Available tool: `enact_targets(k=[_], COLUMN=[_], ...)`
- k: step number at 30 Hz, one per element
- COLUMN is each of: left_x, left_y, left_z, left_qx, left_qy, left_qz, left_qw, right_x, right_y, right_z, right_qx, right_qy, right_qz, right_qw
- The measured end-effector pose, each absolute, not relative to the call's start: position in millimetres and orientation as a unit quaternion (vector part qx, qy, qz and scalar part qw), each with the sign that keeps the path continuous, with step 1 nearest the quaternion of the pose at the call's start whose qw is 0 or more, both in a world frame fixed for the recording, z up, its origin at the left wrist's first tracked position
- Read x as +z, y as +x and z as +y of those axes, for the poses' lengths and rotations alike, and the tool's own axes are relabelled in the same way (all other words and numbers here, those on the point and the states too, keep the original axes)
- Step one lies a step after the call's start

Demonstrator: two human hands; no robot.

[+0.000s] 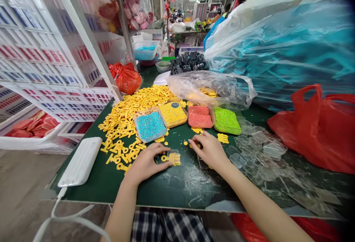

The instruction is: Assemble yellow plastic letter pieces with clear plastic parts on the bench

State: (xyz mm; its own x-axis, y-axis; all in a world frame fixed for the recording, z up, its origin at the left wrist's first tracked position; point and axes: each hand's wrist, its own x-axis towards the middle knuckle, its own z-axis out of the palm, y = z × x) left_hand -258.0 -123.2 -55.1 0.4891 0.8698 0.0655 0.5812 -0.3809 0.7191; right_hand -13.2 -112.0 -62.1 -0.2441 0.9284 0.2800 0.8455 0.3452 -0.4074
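My left hand (pixel 151 162) rests on the green table, its finger and thumb closed about a flat yellow plastic piece (pixel 176 158) with a ring end and a clear plastic cover over it. To its right, my right hand (pixel 210 149) hovers with thumb and forefinger drawn together; anything between the tips is too small to make out. Small yellow bits (pixel 185 143) lie by those fingertips. Behind both hands stand open trays of tiny beads: blue (pixel 151 126), yellow (pixel 173 114), red (pixel 200 116) and green (pixel 226 120). Another yellow piece (pixel 223 138) lies beyond my right hand.
A heap of yellow plastic pieces (pixel 124 123) spreads at left, near a white power bank (pixel 81 162) with its cable. Clear plastic pieces (pixel 257 153) litter the right side. A red bag (pixel 318 131) and big turquoise-filled bag (pixel 283 53) stand behind; crates (pixel 50 50) rise at left.
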Motion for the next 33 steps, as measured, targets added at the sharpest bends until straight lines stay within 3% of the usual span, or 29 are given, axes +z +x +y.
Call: enact_targets(k=[3, 9, 26, 33], left_x=[-56.3, -60.5, -61.2, -64.6], left_y=[-255.6, -254.3, -252.0, -253.0], left_z=[-121.7, -120.4, -120.9, -112.6], left_qx=[0.193, 0.172, 0.153, 0.123], left_qy=[0.814, 0.840, 0.838, 0.850], left_qz=[0.452, 0.450, 0.454, 0.445], left_qw=[0.309, 0.249, 0.260, 0.251], right_x=[-57.0, -55.5, -58.7, -51.4], right_y=[-17.0, -24.5, -27.4, -37.2], right_z=[-117.6, -126.3, -127.6, -129.3], right_qx=[0.138, 0.161, 0.161, 0.154], right_qy=[-0.493, -0.414, -0.428, -0.476], right_qz=[-0.819, -0.875, -0.874, -0.862], right_qw=[0.258, 0.191, 0.165, 0.086])
